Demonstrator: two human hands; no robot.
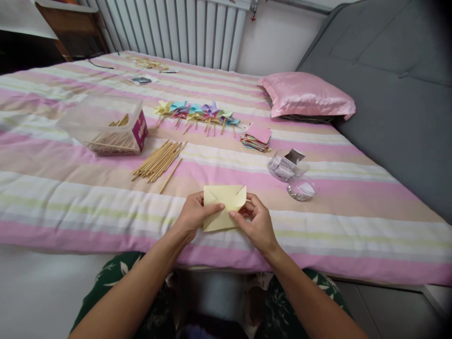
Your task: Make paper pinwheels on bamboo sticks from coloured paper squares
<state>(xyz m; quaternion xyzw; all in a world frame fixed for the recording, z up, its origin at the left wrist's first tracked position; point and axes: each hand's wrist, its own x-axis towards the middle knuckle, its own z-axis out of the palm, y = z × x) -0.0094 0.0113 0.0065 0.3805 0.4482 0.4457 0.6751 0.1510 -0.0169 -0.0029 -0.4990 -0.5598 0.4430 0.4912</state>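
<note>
A square of yellow paper [226, 194] with slits running in from its corners is held between my two hands above the near edge of the bed. My left hand [195, 213] grips its left side, thumb on top and fingers behind. On the right side, my right hand [256, 221] pinches the sheet with its thumb near the middle, and the upper right corner curls up by the fingers. A bundle of wooden sticks [159, 161] lies beyond my left hand, with a single stick [171, 176] beside it.
Finished paper pinwheels [210, 110] lie in a row farther back. A clear plastic box [102, 125] with sticks stands left. Right are a stack of coloured paper [256, 137], a clear container [286, 165] and a small dish of pins [302, 189]. A pink pillow [307, 95] rests behind.
</note>
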